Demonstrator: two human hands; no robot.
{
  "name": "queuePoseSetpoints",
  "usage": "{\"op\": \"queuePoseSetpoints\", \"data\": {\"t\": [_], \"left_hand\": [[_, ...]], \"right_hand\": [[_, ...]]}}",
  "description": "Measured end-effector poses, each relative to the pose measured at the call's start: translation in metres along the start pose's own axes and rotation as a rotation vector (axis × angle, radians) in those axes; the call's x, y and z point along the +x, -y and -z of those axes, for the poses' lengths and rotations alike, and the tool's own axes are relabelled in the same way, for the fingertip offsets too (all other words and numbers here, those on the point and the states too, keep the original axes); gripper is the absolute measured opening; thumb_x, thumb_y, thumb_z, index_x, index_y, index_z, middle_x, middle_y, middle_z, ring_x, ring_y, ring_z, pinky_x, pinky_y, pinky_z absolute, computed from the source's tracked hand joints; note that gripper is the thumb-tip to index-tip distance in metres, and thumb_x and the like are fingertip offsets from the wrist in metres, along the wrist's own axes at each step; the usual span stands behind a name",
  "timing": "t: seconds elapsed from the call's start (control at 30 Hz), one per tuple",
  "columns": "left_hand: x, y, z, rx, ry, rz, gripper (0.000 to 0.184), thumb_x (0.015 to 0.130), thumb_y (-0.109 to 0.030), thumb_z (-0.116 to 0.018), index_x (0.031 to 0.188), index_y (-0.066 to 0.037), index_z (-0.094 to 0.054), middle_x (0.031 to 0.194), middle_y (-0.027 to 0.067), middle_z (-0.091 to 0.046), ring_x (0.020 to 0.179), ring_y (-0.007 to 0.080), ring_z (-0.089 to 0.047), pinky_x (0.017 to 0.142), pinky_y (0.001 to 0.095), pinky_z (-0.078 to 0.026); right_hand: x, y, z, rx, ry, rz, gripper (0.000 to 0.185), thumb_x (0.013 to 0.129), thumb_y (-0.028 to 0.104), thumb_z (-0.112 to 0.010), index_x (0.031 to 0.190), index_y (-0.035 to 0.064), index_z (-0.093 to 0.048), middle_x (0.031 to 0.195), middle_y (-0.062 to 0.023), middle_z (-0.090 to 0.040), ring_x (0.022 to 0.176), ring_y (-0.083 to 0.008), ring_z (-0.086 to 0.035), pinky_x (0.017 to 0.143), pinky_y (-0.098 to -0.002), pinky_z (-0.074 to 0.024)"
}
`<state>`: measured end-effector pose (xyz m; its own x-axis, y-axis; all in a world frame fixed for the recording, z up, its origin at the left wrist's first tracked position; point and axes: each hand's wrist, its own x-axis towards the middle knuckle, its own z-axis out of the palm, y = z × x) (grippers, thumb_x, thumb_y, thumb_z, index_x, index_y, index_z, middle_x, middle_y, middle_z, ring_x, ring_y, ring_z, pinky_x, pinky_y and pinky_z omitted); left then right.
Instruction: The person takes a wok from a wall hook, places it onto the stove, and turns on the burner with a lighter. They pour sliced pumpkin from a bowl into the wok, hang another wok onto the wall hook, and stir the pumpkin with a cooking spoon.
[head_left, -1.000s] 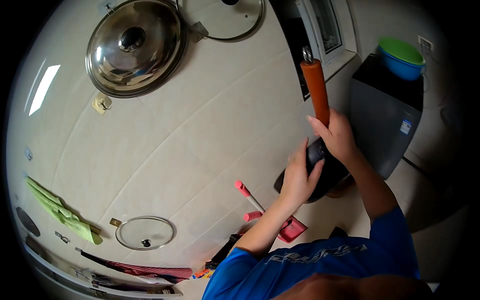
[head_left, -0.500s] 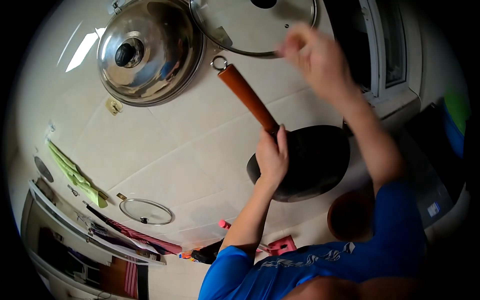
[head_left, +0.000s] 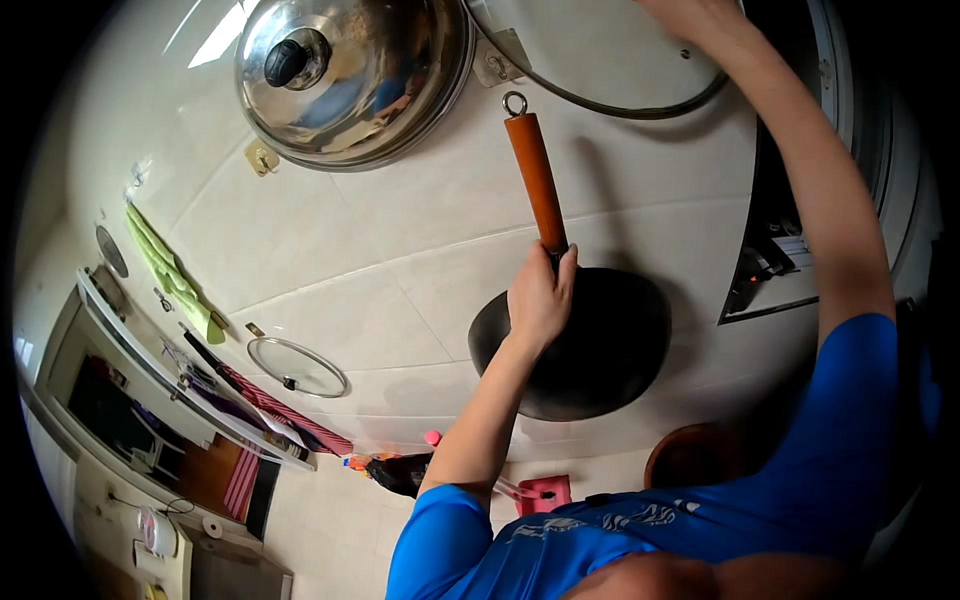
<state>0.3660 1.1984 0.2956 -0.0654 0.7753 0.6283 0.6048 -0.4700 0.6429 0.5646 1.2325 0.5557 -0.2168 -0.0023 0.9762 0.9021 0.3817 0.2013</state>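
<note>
My left hand (head_left: 538, 300) is wrapped round the base of the brown wooden handle (head_left: 537, 175) of a black wok (head_left: 610, 345). The handle points up, its metal ring (head_left: 514, 104) at the top, and the wok hangs below it against the tiled wall. My right hand (head_left: 700, 18) is raised to the top edge of the view, over the glass lid (head_left: 600, 55) on the wall. The frame cuts off its fingers, so I cannot see whether they grip anything. Left of that lid hangs a large domed steel lid (head_left: 350, 90) with a black knob.
A wall hook (head_left: 497, 65) shows between the two lids, another hook (head_left: 262, 157) below the steel one. Further left hang a green cloth (head_left: 170, 270) and a small glass lid (head_left: 297, 367). A brown round container (head_left: 690, 455) and a pink object (head_left: 545, 494) are low down.
My right hand has risen to the top edge of the view, over the glass lid. The wok stays in my left hand, its handle now more upright. The whole view has shifted.
</note>
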Motion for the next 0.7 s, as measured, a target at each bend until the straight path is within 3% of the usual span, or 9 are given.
{"op": "queuePoseSetpoints", "data": {"t": [0.23, 0.33, 0.7], "left_hand": [[0.031, -0.003, 0.005, 0.032, -0.017, 0.004, 0.035, 0.086, -0.033, -0.045, 0.084, 0.002, -0.044, 0.072, 0.0212, -0.054, 0.071, 0.0383, -0.053, 0.063, 0.0424, -0.041], [0.047, -0.004, 0.005, -0.062, 0.033, 0.016, 0.035, 0.086, -0.033, -0.046, 0.088, 0.002, -0.047, 0.077, 0.0183, -0.058, 0.074, 0.034, -0.056, 0.066, 0.0393, -0.042], [0.046, 0.014, -0.019, -0.049, 0.008, -0.006, 0.033, 0.086, -0.031, -0.046, 0.087, 0.001, -0.048, 0.077, 0.0192, -0.058, 0.076, 0.035, -0.054, 0.066, 0.0407, -0.041]], "right_hand": [[0.003, -0.005, 0.014, -0.013, 0.064, 0.048, 0.022, 0.075, 0.016, -0.046, 0.082, -0.0044, -0.043, 0.065, -0.0252, -0.055, 0.064, -0.04, -0.055, 0.059, -0.0459, -0.0445], [0.003, -0.003, 0.009, -0.063, 0.06, 0.041, 0.023, 0.075, 0.017, -0.046, 0.082, -0.0045, -0.044, 0.065, -0.0244, -0.055, 0.064, -0.0396, -0.055, 0.06, -0.0459, -0.0446], [-0.005, 0.003, -0.007, -0.048, 0.025, 0.045, 0.02, 0.075, 0.016, -0.047, 0.082, -0.0019, -0.044, 0.065, -0.0236, -0.055, 0.063, -0.0388, -0.056, 0.058, -0.0458, -0.0445]]}}
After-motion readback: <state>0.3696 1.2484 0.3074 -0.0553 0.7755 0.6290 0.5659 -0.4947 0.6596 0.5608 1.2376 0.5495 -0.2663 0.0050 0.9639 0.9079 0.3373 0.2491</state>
